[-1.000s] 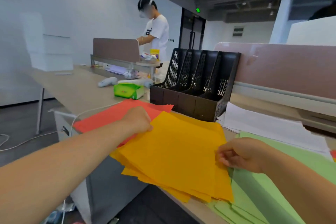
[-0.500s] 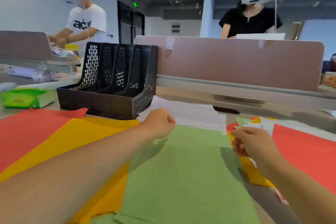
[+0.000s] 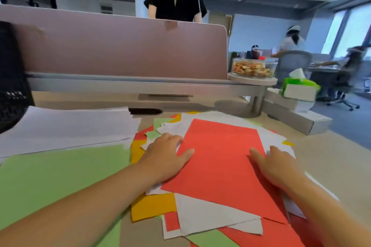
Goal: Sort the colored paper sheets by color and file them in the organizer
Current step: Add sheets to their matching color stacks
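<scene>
A mixed pile of red, white, yellow and green sheets lies on the desk in front of me, with a red sheet on top. My left hand rests on the pile at the red sheet's left edge, its thumb lying on the sheet. My right hand lies on the sheet's right side with fingers fairly straight. A sorted green stack lies at the left, and a white stack behind it. Only a blurred black edge of the organizer shows at the far left.
A pink desk divider runs across the back, with a person in black standing behind it. A clear container of snacks sits on a small round shelf at its right end. A green tissue box stands on white boxes at the right.
My view swung right, from the yellow and green stacks near the organizer to the mixed pile. Both hands moved with it and now lie on the top red sheet.
</scene>
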